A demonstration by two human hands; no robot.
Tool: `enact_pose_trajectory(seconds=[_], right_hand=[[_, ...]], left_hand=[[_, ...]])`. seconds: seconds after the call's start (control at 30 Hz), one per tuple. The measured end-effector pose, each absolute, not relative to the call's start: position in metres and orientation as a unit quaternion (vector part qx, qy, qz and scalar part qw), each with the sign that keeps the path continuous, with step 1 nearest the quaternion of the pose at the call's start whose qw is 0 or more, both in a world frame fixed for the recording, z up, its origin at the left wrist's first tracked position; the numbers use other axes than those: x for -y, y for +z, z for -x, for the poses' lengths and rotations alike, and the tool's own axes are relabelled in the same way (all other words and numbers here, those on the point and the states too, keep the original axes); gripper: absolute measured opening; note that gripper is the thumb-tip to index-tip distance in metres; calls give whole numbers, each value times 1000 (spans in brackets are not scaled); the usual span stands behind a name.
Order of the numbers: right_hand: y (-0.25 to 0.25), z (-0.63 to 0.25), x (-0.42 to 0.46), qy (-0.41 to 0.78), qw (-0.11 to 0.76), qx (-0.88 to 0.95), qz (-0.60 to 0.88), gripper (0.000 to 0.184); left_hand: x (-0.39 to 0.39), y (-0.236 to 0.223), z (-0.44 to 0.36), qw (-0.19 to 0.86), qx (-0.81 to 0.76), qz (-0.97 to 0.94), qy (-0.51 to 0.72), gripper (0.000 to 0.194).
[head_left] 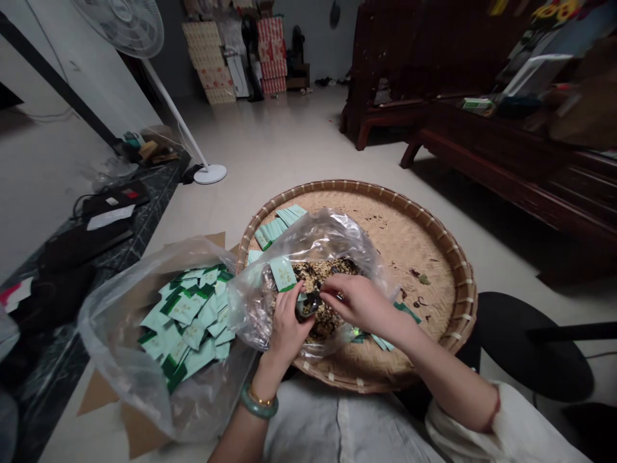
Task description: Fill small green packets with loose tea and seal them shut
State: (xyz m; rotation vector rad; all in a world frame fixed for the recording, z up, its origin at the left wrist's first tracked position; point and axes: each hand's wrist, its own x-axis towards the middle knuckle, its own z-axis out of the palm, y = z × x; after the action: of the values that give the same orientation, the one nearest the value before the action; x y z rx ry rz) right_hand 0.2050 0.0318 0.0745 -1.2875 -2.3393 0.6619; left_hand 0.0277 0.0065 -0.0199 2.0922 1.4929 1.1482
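Observation:
My left hand [288, 321] is closed on a small green packet [283, 274], over a clear plastic bag [332, 228] that lies open on a woven bamboo tray [400, 231]. Inside the bag is a loose mix of tan grains and dark bits [337, 267]. My right hand [354, 299] is pinched around what looks like a small spoon [313, 302], its dark end close to my left fingers. Its exact shape is partly hidden by the fingers. Flat green packets [277, 228] lie in a row on the tray's left side, with more [383, 342] by my right forearm.
Left of the tray, a large clear bag [113, 321] in a cardboard box [139, 431] holds many filled green packets [193, 315]. A white standing fan [211, 173] is behind it. Dark wooden furniture [506, 173] stands at right, near a round black base [535, 347].

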Motion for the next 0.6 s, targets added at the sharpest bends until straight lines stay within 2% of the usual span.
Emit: enact_pose_trajectory(seconds=[0.23,0.4,0.5,0.6], right_hand=[[74,-204,-29,258,245,830,429,8],[76,-211,-30,323,305,776,448,10],[75,-215,-32,294,341,756,475,10],[73,-212,-33,274,319,784,457,33]], left_hand=[[-6,-19,-28,157,-519,-738,402,62],[-6,-19,-26,148,-523,-740,396,61],[-6,-18,-25,149,-525,-737,399,61],[-6,-19,-26,157,-525,-738,394,61]])
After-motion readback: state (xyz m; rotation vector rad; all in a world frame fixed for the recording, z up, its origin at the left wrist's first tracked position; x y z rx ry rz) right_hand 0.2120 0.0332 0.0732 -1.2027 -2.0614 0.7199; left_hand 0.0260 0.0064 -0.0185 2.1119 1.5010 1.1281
